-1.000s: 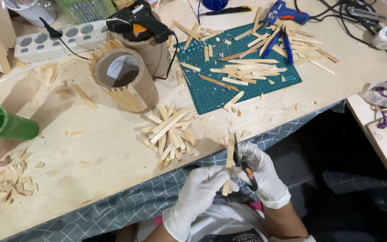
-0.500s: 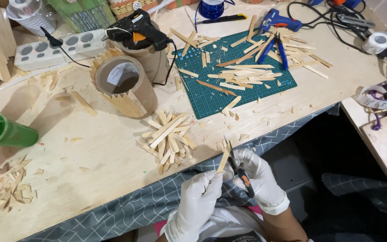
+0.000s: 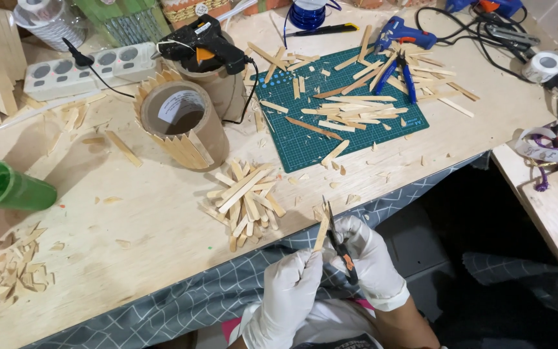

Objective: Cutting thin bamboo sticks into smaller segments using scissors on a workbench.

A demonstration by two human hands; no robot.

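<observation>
Both my hands wear white gloves, just below the table's front edge. My left hand (image 3: pixel 290 294) pinches a wooden craft stick (image 3: pixel 321 231) upright by its lower end. My right hand (image 3: pixel 367 260) grips black cutting pliers (image 3: pixel 338 240), whose jaws lie against the stick's right side near its top. A pile of cut wooden sticks (image 3: pixel 245 199) lies on the table just above my hands. A cardboard tube (image 3: pixel 182 123) with sticks glued around its base stands farther back.
A green cutting mat (image 3: pixel 337 110) with loose sticks and blue-handled pliers (image 3: pixel 396 70) is at the back right. A black glue gun (image 3: pixel 205 44), white power strip (image 3: pixel 92 68), green cup (image 3: pixel 8 189), tape roll (image 3: pixel 543 64) and wood scraps (image 3: pixel 14 271) surround the work area.
My hands with the stick and pliers have stayed close together by the table's edge. The camera view has shifted slightly, and the pliers now sit higher along the stick.
</observation>
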